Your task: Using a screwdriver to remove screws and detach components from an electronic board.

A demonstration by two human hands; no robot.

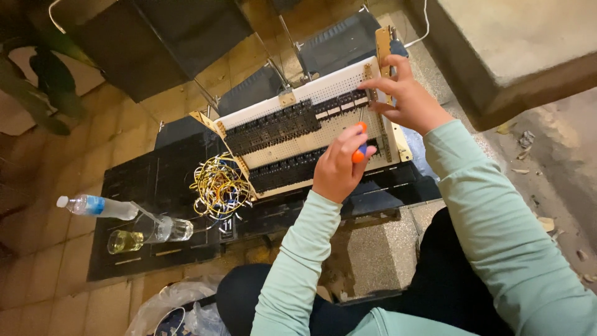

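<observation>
We pinch an orange-handled screwdriver (359, 149) in our left hand (339, 168), its tip against the white perforated board (298, 134) tilted on the black counter (155, 186). Our right hand (404, 99) grips the board's far edge, fingers curled round it; a tangle of yellow wires (219, 186) lies beside the board.
</observation>
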